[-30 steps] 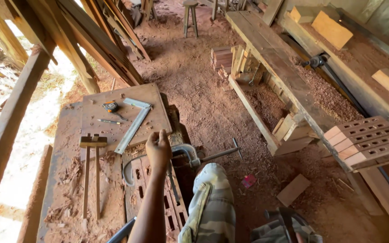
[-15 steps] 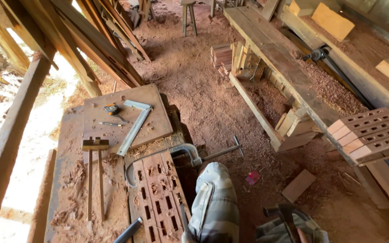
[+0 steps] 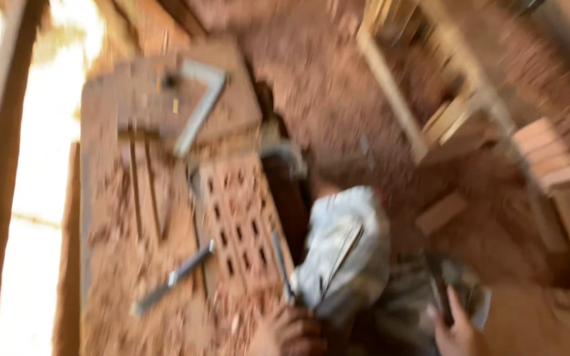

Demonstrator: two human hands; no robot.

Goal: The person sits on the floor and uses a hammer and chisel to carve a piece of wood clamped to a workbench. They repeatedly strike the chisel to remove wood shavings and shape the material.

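A reddish wooden panel point(image 3: 242, 224) with rows of slots, grey metal square point(image 3: 199, 105), camouflage-patterned trousers point(image 3: 344, 254).

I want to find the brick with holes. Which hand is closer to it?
Left. The left hand sits at the near end of the perforated brick, though blur hides any contact. The right hand is well off to its right.

Two hands: left hand point(image 3: 285, 333), right hand point(image 3: 455, 329). One metal square point(image 3: 199, 105). One slotted wooden panel point(image 3: 242, 221).

Tool-cluttered bench point(image 3: 110, 264), open sawdust floor point(image 3: 338, 92)
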